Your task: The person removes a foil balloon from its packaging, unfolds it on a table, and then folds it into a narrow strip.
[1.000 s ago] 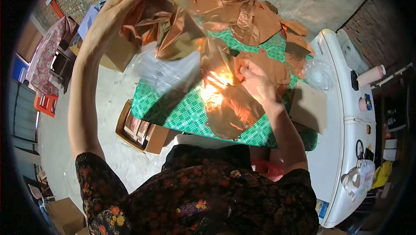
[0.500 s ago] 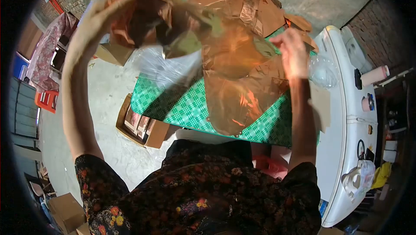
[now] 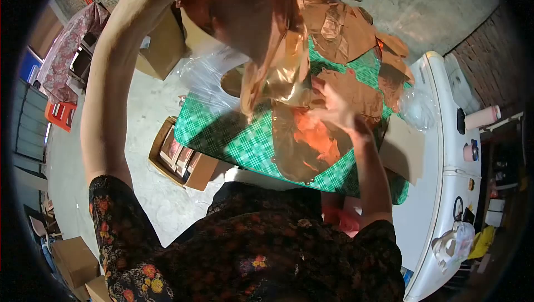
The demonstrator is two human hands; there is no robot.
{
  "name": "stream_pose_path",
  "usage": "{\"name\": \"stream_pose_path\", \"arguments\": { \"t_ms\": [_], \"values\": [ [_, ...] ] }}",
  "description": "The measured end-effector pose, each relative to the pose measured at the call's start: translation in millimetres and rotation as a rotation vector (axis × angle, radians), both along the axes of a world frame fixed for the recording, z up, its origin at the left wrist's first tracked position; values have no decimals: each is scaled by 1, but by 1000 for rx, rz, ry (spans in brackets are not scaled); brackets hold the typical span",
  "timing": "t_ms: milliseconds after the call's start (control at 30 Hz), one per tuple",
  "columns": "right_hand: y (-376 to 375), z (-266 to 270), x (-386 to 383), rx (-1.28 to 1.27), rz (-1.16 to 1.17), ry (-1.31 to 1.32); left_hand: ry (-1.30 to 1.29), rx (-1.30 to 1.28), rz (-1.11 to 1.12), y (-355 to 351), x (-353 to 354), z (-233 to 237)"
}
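Observation:
A shiny copper-coloured sheet [image 3: 239, 18] hangs raised over the far left part of a table with a green checked cover [image 3: 222, 138]. My left arm reaches up to it, but the left hand is out of the frame at the top. Beside the sheet's lower end is my right hand [image 3: 339, 107], blurred, its fingers apart. Beneath that hand another copper-coloured sheet [image 3: 295, 154] lies flat, reaching the table's near edge. More brown, foil-like pieces [image 3: 339, 29] are piled at the back of the table.
Clear plastic [image 3: 214, 79] lies at the table's left side, with a clear round piece [image 3: 417, 107] at the right. An open carton [image 3: 203, 173] stands on the floor at the left. A white fridge [image 3: 434, 190] is at the right, near cardboard [image 3: 403, 146].
My left hand has risen out of view, lifting the copper-coloured sheet. My right hand has moved left and down, over the sheet on the table.

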State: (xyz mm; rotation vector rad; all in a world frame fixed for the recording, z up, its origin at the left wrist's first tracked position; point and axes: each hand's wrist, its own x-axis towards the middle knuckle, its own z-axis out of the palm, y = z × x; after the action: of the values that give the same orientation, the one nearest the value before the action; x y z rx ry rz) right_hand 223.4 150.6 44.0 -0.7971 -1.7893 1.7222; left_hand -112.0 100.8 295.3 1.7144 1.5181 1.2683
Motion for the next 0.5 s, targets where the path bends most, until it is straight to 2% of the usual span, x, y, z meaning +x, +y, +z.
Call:
{"name": "stream_pose_path", "arguments": {
  "t_ms": [67, 133, 233, 333, 400, 433, 467, 500],
  "values": [
    [-12, -6, -14, 8, -85, 16, -24, -34, 169, -13, 43, 25],
    [-13, -20, -23, 31, -168, 91, 1, 112, 12, -1, 18, 9],
    [-22, -34, -35, 108, -328, 352, 25, 72, 32, -1, 13, 6],
    [-16, -15, -26, -67, -555, 205, 70, 98, 121, -21, 24, 0],
    [-7, 7, -4, -90, -655, 213, 89, 101, 32, -5, -16, -31],
    [-4, 19, 10, -89, -687, 306, 96, 103, -16, 1, -38, -44],
    [15, 18, 31, 29, -683, 352, 47, -143, -175, -4, -46, -45],
    [32, 17, 53, 150, -676, 395, 19, -182, -188, -5, -50, -65]
  ]
}}
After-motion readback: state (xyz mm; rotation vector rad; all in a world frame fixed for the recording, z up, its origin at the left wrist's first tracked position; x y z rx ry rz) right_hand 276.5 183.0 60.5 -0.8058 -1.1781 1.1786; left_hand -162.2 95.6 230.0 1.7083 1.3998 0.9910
